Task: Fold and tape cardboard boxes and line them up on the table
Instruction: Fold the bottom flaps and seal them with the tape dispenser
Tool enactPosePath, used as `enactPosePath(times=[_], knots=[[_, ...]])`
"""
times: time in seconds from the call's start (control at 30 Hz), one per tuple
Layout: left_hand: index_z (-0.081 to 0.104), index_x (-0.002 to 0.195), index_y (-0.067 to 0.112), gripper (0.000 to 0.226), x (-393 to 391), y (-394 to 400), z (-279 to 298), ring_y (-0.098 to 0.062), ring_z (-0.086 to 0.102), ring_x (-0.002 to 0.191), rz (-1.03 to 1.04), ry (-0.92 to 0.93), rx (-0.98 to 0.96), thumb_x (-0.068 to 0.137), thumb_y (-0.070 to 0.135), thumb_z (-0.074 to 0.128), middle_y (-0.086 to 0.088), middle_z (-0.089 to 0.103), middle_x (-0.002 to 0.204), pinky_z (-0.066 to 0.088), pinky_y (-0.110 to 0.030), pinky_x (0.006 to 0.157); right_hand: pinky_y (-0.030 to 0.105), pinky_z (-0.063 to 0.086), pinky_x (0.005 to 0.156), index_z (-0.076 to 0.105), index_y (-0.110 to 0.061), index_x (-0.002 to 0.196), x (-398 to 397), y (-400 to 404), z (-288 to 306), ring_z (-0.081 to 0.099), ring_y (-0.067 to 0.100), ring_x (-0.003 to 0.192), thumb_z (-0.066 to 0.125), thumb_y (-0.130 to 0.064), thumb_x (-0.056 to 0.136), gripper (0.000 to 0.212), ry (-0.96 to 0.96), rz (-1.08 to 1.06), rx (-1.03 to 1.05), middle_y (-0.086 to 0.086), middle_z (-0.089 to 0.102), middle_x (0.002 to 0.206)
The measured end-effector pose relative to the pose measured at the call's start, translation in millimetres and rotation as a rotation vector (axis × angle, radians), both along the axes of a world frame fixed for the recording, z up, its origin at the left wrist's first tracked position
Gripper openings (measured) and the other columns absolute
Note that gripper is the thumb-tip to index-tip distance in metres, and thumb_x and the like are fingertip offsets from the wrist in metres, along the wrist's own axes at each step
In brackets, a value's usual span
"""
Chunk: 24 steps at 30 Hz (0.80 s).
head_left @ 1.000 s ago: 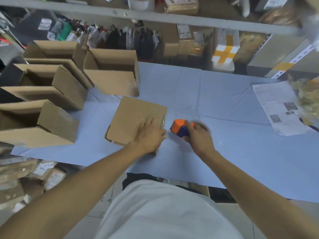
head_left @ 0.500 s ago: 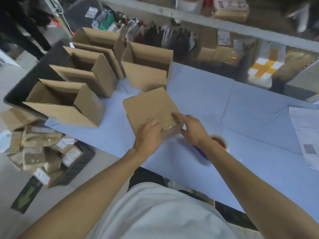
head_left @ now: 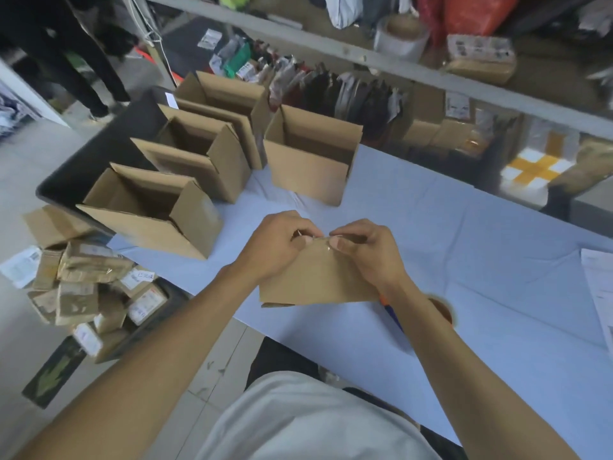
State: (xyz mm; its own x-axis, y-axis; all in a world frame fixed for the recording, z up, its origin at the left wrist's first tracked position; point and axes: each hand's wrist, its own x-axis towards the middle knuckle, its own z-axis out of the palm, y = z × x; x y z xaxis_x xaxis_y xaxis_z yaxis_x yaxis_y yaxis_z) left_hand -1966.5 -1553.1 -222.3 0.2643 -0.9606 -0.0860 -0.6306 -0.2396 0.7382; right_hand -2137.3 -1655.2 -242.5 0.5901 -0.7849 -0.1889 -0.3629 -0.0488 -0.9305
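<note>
Above the table's (head_left: pixel 464 234) near edge I see the flat cardboard box (head_left: pixel 318 280) held up, my left hand (head_left: pixel 275 244) and right hand (head_left: pixel 365 250) both pinching its top edge. Four open boxes (head_left: pixel 311 157) stand beyond it, leftward.

Tape dispenser (head_left: pixel 393 315) mostly behind right forearm; paper sheet (head_left: pixel 600 287) — edge-cropped

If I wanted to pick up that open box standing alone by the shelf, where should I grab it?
Probably grip the box by its upright top flaps, coming from above. It stands upright with its mouth open, so the thin near and far flaps are free to pinch. Its left side sits close to another open box, leaving less room there.
</note>
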Motion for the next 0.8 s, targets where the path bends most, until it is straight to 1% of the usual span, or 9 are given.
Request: enactPosePath(times=[0.07,0.1,0.2,0.3,0.43,0.53,0.6,0.7,0.8], knots=[[0.071,0.079,0.037,0.006,-0.6,-8.2,-1.5,-0.001,0.06,0.081,0.025,0.031,0.011,0.074,0.041,0.071,0.018,0.065,0.079,0.049,-0.027,0.073,0.025,0.05,0.083,0.076,-0.032,0.08,1.5,-0.6,-0.1,0.065,0.001,0.092,0.076,-0.026,0.079,0.007,0.001,-0.021,0.018,-0.014,0.069,0.094],[0.07,0.076,0.034,0.012,-1.3,-12.1,-3.5,-0.002,0.06,0.078,0.038,0.036,0.007,0.072,0.046,0.071,0.016,0.064,0.077,0.05,-0.03,0.071,0.023,0.049,0.081,0.075,-0.034,0.08,1.5,-0.6,-0.2,0.064,-0.001,0.093,0.075,-0.028,0.078,0.006,-0.002,-0.018,0.023,-0.014,0.068,0.095],[0.069,0.069,0.026,0.013,-2.2,-22.0,-6.8,-0.005,0.058,0.072,0.055,0.004,-0.014,0.075,0.035,0.076,0.01,0.062,0.071,0.049,-0.035,0.066,0.022,0.049,0.08,0.076,-0.035,0.08,3.2,-3.5,1.4,0.064,0.0,0.093,0.078,-0.034,0.077,0.004,0.008,0.009,0.01,-0.013,0.068,0.096],[0.072,0.074,0.028,0.005,10.6,-28.8,-6.8,-0.003,0.06,0.074,0.028,0.003,0.013,0.077,0.03,0.074,0.014,0.065,0.073,0.048,-0.03,0.067,0.027,0.051,0.083,0.078,-0.028,0.08,11.3,-11.8,0.8,0.066,0.006,0.09,0.08,-0.022,0.079,0.006,0.001,-0.023,0.011,-0.006,0.07,0.092],[0.071,0.078,0.027,0.006,31.3,-32.0,-10.4,-0.006,0.055,0.077,-0.015,-0.141,0.06,0.083,0.029,0.069,0.017,0.059,0.074,0.041,-0.026,0.063,0.018,0.044,0.076,0.079,-0.03,0.074,24.0,-16.1,0.6,0.066,0.001,0.084,0.08,-0.02,0.079,0.012,0.01,-0.117,0.055,-0.011,0.07,0.087],[0.073,0.075,0.022,0.008,35.4,-34.1,-12.0,-0.008,0.058,0.076,0.019,-0.052,0.073,0.083,0.023,0.071,0.013,0.063,0.073,0.045,-0.03,0.068,0.018,0.041,0.074,0.075,-0.035,0.073,28.0,-16.3,2.1,0.063,-0.002,0.086,0.08,-0.033,0.076,0.007,0.13,-0.081,0.019,-0.014,0.069,0.09],[0.075,0.08,0.023,0.007,40.7,-39.5,-10.3,-0.007,0.06,0.079,0.01,-0.013,0.091,0.083,0.027,0.071,0.015,0.066,0.075,0.048,-0.03,0.071,0.019,0.041,0.07,0.072,-0.034,0.077,30.7,-17.8,5.3,0.061,0.001,0.089,0.081,-0.044,0.072,0.015,0.235,-0.057,-0.02,-0.013,0.066,0.095],[0.073,0.08,0.023,0.008,45.8,-45.1,-11.4,-0.011,0.06,0.082,0.017,-0.039,0.099,0.084,0.029,0.069,0.013,0.067,0.078,0.051,-0.035,0.073,0.023,0.045,0.07,0.072,-0.025,0.08,36.0,-19.5,4.5,0.064,0.014,0.091,0.084,-0.043,0.07,0.024,0.242,-0.113,0.027,-0.004,0.068,0.095],[0.072,0.075,0.017,0.011,46.5,-47.2,-13.3,-0.014,0.061,0.081,0.036,-0.015,0.107,0.084,0.023,0.071,0.009,0.069,0.078,0.053,-0.039,0.075,0.026,0.048,0.073,0.072,-0.022,0.079,39.8,-16.1,3.3,0.064,0.017,0.091,0.084,-0.04,0.071,0.022,0.241,-0.142,0.047,-0.002,0.068,0.096]])
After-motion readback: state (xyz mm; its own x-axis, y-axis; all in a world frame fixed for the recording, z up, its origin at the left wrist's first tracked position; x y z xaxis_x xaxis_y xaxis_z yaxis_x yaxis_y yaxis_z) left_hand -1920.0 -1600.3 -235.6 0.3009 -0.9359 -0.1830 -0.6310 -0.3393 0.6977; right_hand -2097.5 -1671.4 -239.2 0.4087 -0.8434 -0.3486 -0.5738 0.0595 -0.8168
